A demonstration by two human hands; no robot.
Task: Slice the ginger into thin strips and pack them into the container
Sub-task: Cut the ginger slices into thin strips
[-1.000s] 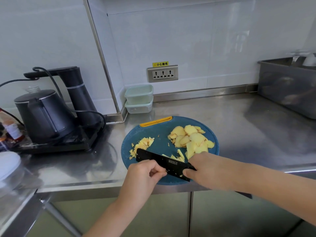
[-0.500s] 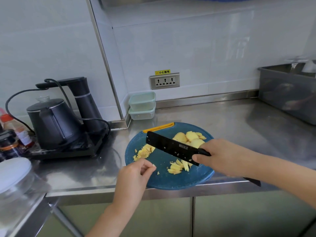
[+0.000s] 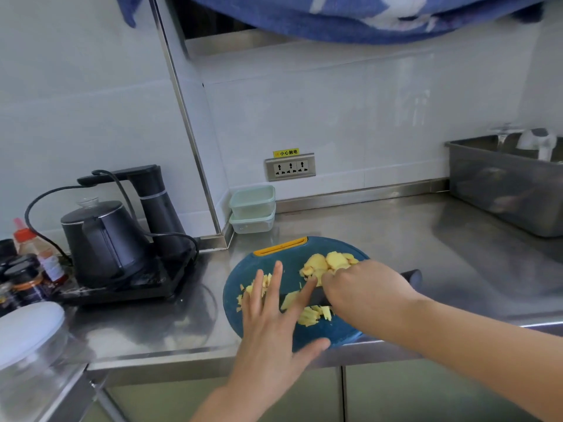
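Knife (image 3: 318,296) mostly hidden: only a short dark stretch of blade shows, plus the black handle end poking out past the right wrist. Right hand (image 3: 365,295) is clenched round the handle, back of the hand up, its fingers out of sight. Left hand (image 3: 271,330) is released, fingers straight and spread, lying across the blade; whether it presses on the blade or only hovers over it, cannot tell. All the ginger is on the round blue cutting board (image 3: 338,335) at the counter's front edge. Ginger slices (image 3: 333,259) are heaped on the board's far right part, partly covered by the right hand. Ginger strips (image 3: 309,316) lie just on the near side of the blade. Loose strips (image 3: 268,280) show between the left fingers, half covered. The board's orange grip faces the back edge. Two stacked containers (image 3: 253,208) with pale green lids stand in the back corner of the counter against the wall, well apart from the board; contents hard to make out. Steel counter (image 3: 396,239) is shiny, with blurred reflections. At its left end are a black kettle (image 3: 100,239) on a corded base, small jars (image 3: 27,278) cut off by the frame and a blurred glass jar (image 3: 27,327) with a white lid. At the back right is a grey metal bin (image 3: 502,190), cut off. On the white tiled wall (image 3: 365,117) is a socket strip (image 3: 290,168) with a yellow label. A blue cloth (image 3: 365,19) hangs at the top, cut off.
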